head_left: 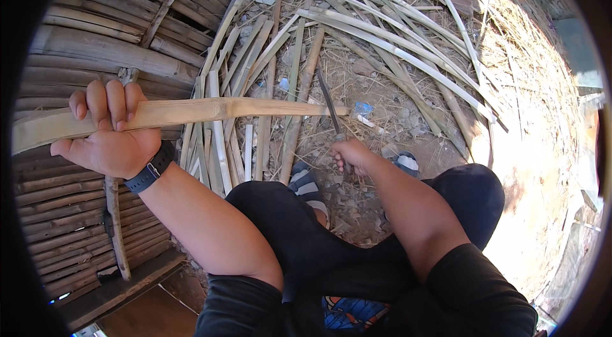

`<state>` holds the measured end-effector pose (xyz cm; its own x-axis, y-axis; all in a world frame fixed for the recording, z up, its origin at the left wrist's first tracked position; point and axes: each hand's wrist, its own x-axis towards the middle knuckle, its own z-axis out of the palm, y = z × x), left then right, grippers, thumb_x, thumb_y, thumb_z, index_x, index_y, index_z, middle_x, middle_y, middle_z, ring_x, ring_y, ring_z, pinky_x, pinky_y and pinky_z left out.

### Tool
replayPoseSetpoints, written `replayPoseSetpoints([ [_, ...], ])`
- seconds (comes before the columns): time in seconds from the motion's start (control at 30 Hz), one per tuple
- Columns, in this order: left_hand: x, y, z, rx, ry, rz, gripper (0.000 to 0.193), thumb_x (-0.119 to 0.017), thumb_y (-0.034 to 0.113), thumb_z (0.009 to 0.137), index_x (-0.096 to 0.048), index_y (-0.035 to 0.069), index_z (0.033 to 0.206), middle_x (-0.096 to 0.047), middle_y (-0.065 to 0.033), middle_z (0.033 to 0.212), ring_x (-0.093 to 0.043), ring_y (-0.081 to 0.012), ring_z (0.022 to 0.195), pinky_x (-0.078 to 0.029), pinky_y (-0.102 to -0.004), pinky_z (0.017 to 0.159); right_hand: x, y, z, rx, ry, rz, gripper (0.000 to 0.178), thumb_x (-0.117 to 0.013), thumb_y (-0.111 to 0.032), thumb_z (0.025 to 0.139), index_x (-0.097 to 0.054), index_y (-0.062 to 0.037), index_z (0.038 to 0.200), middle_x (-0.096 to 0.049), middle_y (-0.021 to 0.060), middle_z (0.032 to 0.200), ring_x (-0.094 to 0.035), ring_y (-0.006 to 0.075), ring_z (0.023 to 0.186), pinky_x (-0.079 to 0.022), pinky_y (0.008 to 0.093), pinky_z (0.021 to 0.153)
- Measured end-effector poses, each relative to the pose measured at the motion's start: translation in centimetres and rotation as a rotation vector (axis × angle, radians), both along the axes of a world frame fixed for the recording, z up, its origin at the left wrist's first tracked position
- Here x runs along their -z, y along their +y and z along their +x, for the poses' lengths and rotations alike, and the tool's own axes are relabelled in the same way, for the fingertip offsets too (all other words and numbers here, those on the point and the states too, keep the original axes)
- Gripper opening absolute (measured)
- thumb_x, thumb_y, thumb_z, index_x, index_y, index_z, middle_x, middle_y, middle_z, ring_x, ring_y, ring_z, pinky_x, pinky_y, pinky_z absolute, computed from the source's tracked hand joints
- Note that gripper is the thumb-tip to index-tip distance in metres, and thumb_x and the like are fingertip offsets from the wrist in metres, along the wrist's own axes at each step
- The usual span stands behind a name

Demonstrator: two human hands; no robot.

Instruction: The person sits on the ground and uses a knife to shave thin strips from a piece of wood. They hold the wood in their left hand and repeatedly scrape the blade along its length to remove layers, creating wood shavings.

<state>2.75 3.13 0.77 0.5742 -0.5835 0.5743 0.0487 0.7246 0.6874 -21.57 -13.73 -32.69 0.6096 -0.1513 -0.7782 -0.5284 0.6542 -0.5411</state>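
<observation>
My left hand (111, 120) is closed around a long split bamboo strip (191, 111), raised at the left and stretching to the right across my front. A dark watch is on that wrist. In my right hand (352, 155) is a knife (329, 101) with a long, narrow dark blade, its handle mostly hidden by the fingers. The blade points up and away from me and crosses the strip near its right end. Whether the edge touches the strip, I cannot tell.
Many split bamboo strips (395, 37) lie over the straw-strewn ground ahead, with more piled by the slatted bamboo wall (121, 12) at the left. My black-clad knees (468, 200) and sandalled feet (307, 187) are below. Sunlit straw (535, 95) spreads at the right.
</observation>
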Motion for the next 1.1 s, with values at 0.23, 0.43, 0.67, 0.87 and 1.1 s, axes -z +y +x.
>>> replayPoseSetpoints([
  [0.23, 0.1, 0.1, -0.4, 0.009, -0.022, 0.034, 0.06, -0.03, 0.072, 0.088, -0.045, 0.015, 0.074, -0.035, 0.0026, 0.059, -0.031, -0.0097, 0.048, -0.026, -0.0247, 0.047, -6.4, 1.7, 3.7, -0.047, -0.316, -0.116, 0.016, -0.059, -0.009, 0.08, -0.051, -0.0026, 0.092, -0.051, 0.005, 0.063, -0.049, 0.0136, 0.046, -0.043, 0.0308, 0.043],
  [0.43, 0.4, 0.5, 0.4, -0.062, -0.037, 0.027, 0.06, -0.025, 0.072, 0.09, -0.047, 0.017, 0.078, -0.036, 0.0037, 0.058, -0.031, -0.0093, 0.046, -0.027, -0.0229, 0.046, 4.5, 0.9, -1.2, -0.028, 0.17, -0.112, 0.009, -0.058, -0.009, 0.081, -0.052, -0.0032, 0.079, -0.051, 0.0042, 0.06, -0.05, 0.0137, 0.047, -0.044, 0.0318, 0.044],
  [0.67, 0.2, -0.2, -0.2, -0.004, -0.043, 0.016, 0.072, -0.023, 0.083, 0.084, -0.051, 0.017, 0.082, -0.037, 0.0039, 0.06, -0.032, -0.0093, 0.047, -0.03, -0.0238, 0.047, 0.8, 2.2, 1.6, 0.121, -0.035, -0.187, 0.019, -0.062, -0.014, 0.08, -0.057, 0.0011, 0.091, -0.057, 0.0103, 0.065, -0.055, 0.0177, 0.05, -0.046, 0.0337, 0.045],
  [0.87, 0.3, -0.9, -1.6, 0.039, -0.001, -0.065, 0.067, -0.032, 0.081, 0.084, -0.049, 0.016, 0.083, -0.037, 0.0034, 0.061, -0.032, -0.0091, 0.049, -0.03, -0.0228, 0.05, -7.3, 0.1, 5.3, 0.007, -0.267, -0.724, 0.029, -0.069, -0.02, 0.083, -0.057, -0.0008, 0.1, -0.059, 0.0051, 0.071, -0.058, 0.0132, 0.059, -0.049, 0.0292, 0.056],
  [1.1, 0.2, -2.0, -2.8, 0.107, -0.016, -0.112, 0.062, -0.045, 0.077, 0.083, -0.05, 0.016, 0.088, -0.038, 0.0048, 0.062, -0.035, -0.0083, 0.054, -0.033, -0.0231, 0.054, -17.2, -0.3, 6.4, 0.084, -0.583, -0.748, 0.025, -0.074, -0.016, 0.081, -0.055, -0.0065, 0.094, -0.066, 0.0094, 0.104, -0.059, 0.0132, 0.096, -0.046, 0.032, 0.087],
])
